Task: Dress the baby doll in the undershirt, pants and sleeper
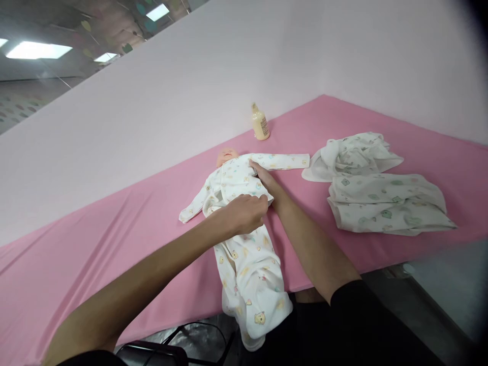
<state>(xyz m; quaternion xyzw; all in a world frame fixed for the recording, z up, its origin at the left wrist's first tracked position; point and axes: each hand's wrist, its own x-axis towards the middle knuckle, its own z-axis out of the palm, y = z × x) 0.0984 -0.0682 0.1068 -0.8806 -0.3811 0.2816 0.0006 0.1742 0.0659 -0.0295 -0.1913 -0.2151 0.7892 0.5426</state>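
Where pink sheeting [114, 239] meets the pale wall [160, 101], a doll [238, 203] in a printed sleepsuit lies face up; left hand [246, 213] pinches its front, right hand [263, 178] lies partly hidden, grip unclear. Folded cloths [381, 198] sit rightward.

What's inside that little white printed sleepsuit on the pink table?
A baby doll: only its head shows above the sleepsuit collar. Body and limbs are covered by fabric. The left hand pinches the front; the right hand lies at the chest.
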